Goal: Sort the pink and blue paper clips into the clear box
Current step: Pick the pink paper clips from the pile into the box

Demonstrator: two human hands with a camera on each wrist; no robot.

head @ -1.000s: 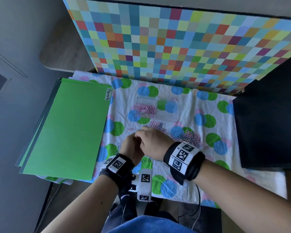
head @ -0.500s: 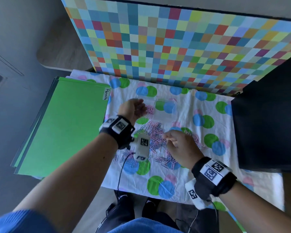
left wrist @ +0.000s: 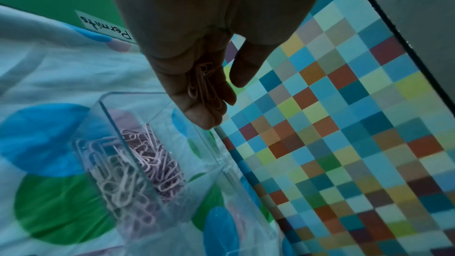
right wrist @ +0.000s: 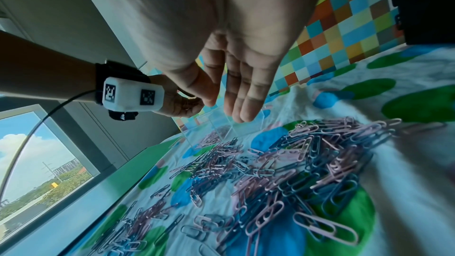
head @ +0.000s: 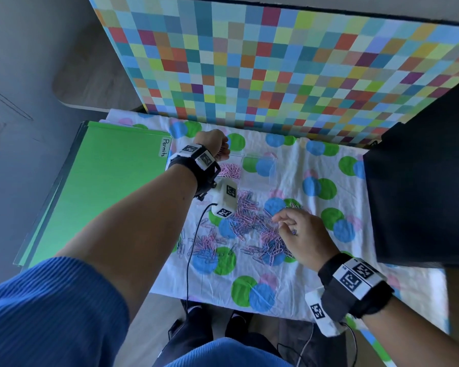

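Your left hand (left wrist: 197, 61), at 11 o'clock, cupped a few pink clips (left wrist: 204, 85) in curled fingers over the clear box (head: 252, 170); more pink clips filled its left compartment. Your right hand (right wrist: 236, 85), fingers straight, hovered over the mixed pile (head: 249, 229) at 5 o'clock.

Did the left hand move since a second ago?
Yes. The left hand went from the loose paper clips away from the person, to the far left corner of the clear box.

Head overhead; wrists close; shared clear box (head: 252, 168)
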